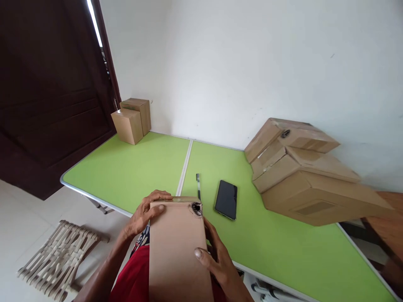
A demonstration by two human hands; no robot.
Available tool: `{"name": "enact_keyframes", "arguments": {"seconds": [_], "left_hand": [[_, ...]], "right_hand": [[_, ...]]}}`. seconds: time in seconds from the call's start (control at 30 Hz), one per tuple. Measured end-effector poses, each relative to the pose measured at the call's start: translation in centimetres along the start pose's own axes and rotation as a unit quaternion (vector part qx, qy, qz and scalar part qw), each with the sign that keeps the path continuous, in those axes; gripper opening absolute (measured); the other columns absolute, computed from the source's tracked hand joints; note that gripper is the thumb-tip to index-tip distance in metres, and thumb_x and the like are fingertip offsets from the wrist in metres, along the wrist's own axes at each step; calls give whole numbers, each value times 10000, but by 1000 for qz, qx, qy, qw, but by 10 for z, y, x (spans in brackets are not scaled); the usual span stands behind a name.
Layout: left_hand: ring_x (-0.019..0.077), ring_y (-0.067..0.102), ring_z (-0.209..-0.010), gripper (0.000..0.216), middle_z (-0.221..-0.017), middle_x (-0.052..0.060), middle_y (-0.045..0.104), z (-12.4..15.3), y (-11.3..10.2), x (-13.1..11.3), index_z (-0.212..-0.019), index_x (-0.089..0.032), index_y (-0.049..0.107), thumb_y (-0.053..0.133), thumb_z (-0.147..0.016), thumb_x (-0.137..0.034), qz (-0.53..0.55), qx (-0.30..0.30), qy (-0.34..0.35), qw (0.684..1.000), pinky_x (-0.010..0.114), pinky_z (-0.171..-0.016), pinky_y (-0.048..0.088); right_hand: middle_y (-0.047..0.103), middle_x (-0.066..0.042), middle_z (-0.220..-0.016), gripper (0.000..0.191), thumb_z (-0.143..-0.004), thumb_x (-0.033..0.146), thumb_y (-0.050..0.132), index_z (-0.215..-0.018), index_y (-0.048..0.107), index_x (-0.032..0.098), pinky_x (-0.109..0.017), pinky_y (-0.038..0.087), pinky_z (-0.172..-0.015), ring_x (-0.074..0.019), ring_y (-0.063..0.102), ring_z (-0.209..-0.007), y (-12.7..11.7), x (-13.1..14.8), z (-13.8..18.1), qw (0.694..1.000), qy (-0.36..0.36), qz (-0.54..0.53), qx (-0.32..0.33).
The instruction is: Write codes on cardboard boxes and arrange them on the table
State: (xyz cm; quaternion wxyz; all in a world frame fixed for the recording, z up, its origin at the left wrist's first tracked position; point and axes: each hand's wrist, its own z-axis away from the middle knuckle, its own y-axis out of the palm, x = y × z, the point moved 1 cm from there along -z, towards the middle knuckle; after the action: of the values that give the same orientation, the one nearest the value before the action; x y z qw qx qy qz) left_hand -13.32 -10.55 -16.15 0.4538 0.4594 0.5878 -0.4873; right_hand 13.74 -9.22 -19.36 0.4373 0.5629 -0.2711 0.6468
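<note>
A long brown cardboard box (178, 251) is held close to my body at the front edge of the green table. One of its far corners, on the right, has a dark, torn hole (197, 208). My left hand (147, 214) grips the far left corner, thumb on the top face and fingers over the far edge. Along the right side lies my right hand (217, 258), its thumb on the top face and its fingers against the side, partly hidden. Just beyond the box are a thin dark-handled brush (198, 184) and a black smartphone (226, 199).
Two small cardboard boxes (129, 126) stand at the table's far left corner. Several larger cardboard boxes (302, 167) are piled at the right by the white wall. A pale seam (185, 167) crosses the green table (138, 167). A woven stool (61, 256) is on the floor at left, near a dark door (53, 84).
</note>
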Motion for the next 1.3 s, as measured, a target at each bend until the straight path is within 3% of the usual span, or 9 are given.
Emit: {"name": "enact_keyframes", "arguments": {"seconds": [0.07, 0.17, 0.27, 0.43, 0.67, 0.87, 1.03, 1.2, 1.3], "left_hand": [[359, 659, -1251, 434, -1286, 138, 751, -7, 3, -19, -1165, -202, 811, 653, -965, -554, -78, 16, -1, 997, 460, -1072, 495], [295, 728, -1041, 387, -1154, 124, 785, -14, 18, -48, -1146, -212, 816, 659, -1003, -536, -191, 26, 15, 981, 377, -890, 540], [238, 716, -836, 379, -989, 99, 785, -17, 37, -67, -1000, -210, 827, 645, -1023, -542, -300, 44, 49, 952, 323, -718, 496], [203, 677, -709, 303, -895, 59, 746, -12, 51, -66, -904, -217, 753, 637, -1042, -460, -425, 43, 71, 901, 301, -629, 430], [225, 698, -790, 185, -895, 39, 721, -18, 70, -76, -862, -220, 687, 635, -999, -332, -475, 18, 19, 879, 318, -688, 442], [214, 718, -815, 121, -975, 17, 742, -24, 77, -81, -920, -243, 702, 611, -978, -298, -453, 51, -24, 890, 304, -681, 431], [219, 727, -820, 70, -958, 16, 746, -20, 76, -79, -920, -239, 715, 651, -929, -267, -470, 40, -31, 881, 307, -673, 434], [231, 760, -839, 118, -995, 27, 780, -17, 69, -78, -973, -245, 765, 655, -980, -287, -460, 63, -32, 885, 317, -703, 501], [268, 791, -1035, 194, -1187, 40, 811, -11, 51, -74, -1150, -284, 788, 737, -977, -354, -407, 98, 1, 908, 360, -880, 584]], "right_hand": [[472, -160, -1684, 1022, -823, 695, 782, -1682, 380, 315, -565, 486, -1135, -417, 563, -1431, -4, -3, 1, 1000, 2, -6, -2], [492, -144, -1676, 993, -817, 702, 791, -1661, 427, 327, -562, 470, -1159, -415, 553, -1448, -9, -3, 0, 1000, -2, 6, -10], [549, -127, -1631, 792, -910, 708, 698, -1579, 544, 311, -525, 462, -1179, -383, 570, -1434, -11, 13, -8, 998, -25, 35, -38], [713, -146, -1401, 543, -953, 630, 671, -1343, 716, 255, -398, 616, -911, -339, 711, -1202, -10, 51, -27, 973, -95, 189, -88], [797, -132, -1175, 381, -968, 400, 536, -1184, 768, 190, -399, 633, -940, -290, 776, -1070, 10, 61, -34, 930, -180, 275, -165], [794, -115, -1210, 392, -1000, 432, 540, -1232, 755, 200, -364, 636, -940, -268, 774, -1107, 12, 58, -30, 932, -178, 270, -164], [788, -101, -1190, 346, -970, 392, 548, -1187, 751, 217, -361, 623, -909, -266, 763, -1083, 14, 65, -30, 946, -160, 249, -136], [742, -113, -1299, 452, -973, 556, 615, -1256, 733, 224, -341, 610, -844, -272, 729, -1109, -12, 66, -37, 974, -78, 207, -40], [761, -112, -1174, 642, -1031, 725, 404, -1210, 744, 211, -365, 579, -799, -250, 725, -903, -33, 59, -61, 967, -56, 242, -54]]}}
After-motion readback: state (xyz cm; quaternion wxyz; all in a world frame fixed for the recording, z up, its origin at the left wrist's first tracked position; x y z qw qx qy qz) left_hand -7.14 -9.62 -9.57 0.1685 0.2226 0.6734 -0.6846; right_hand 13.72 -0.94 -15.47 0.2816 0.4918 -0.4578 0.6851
